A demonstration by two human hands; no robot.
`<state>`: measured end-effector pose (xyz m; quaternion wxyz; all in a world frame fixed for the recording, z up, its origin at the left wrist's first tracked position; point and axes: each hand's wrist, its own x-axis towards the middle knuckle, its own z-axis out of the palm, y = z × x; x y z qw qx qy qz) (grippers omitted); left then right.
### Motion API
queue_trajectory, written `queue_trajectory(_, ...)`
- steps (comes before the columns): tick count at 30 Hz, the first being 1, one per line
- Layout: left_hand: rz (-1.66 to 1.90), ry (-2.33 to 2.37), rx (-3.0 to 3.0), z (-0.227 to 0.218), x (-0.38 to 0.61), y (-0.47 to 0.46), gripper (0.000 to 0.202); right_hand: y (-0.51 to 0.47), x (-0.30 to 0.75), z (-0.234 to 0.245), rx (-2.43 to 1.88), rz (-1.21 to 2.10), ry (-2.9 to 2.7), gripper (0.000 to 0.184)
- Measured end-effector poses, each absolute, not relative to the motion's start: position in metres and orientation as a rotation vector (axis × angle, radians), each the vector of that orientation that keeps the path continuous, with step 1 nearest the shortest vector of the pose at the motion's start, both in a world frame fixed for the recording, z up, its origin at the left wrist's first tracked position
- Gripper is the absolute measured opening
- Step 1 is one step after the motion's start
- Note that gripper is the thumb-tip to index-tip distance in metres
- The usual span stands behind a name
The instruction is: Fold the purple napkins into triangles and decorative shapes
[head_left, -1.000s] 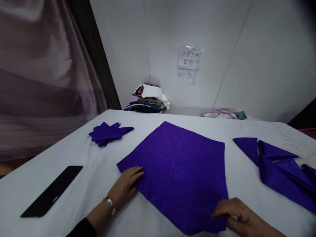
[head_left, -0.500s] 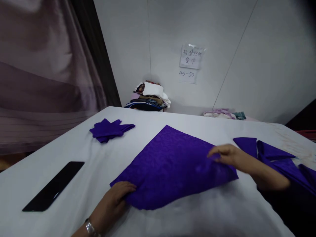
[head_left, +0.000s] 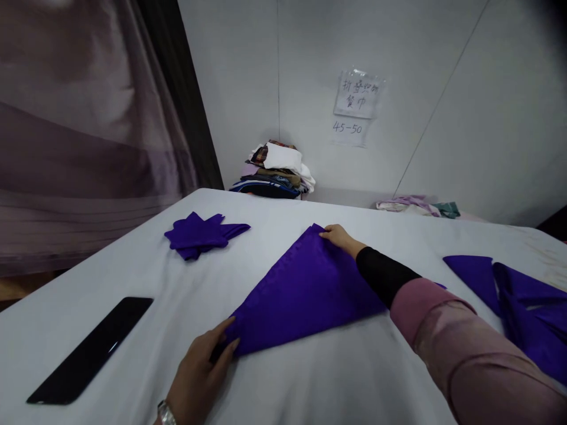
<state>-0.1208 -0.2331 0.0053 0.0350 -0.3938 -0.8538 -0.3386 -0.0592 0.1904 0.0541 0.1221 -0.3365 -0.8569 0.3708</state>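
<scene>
A purple cloth napkin lies on the white-covered table in a triangle, its long edge towards me and its point away from me. At its left corner, my left hand is closed, thumb and fingers on the cloth. My right hand pinches the napkin at the far point, with that arm reaching across its right side. The sleeve hides part of the right corner. Farther left rests another purple napkin, folded into a pointed, star-like shape.
More purple cloth lies to the right. A flat black slab sits at the left. Along the back are a pile of folded clothes and a low heap of fabric. Handwritten papers hang on the wall; a curtain hangs at left.
My right hand has moved from the napkin's right side to its far point. The napkin's bulging near edge has become straight and flat. My left hand stays at the left corner.
</scene>
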Motion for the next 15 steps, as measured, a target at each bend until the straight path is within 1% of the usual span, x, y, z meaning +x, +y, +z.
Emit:
queue_trajectory(6, -1.115, -2.699, -1.035, 0.007, -0.124, -0.233, 0.039, 0.201, -0.077, 0.029, -1.064, 0.914, -2.562, 0.016)
queue_trajectory(11, -1.163, -2.737, -0.892, 0.015, -0.129, -0.228, 0.046, 0.203, -0.083, 0.023, -1.098, 0.773, -2.592, 0.021)
queue_trajectory(15, -1.168, -2.777, -0.821, 0.02, -0.139, -0.219, 0.047, 0.2, -0.086, 0.021, -1.128, 0.648, -2.615, 0.021)
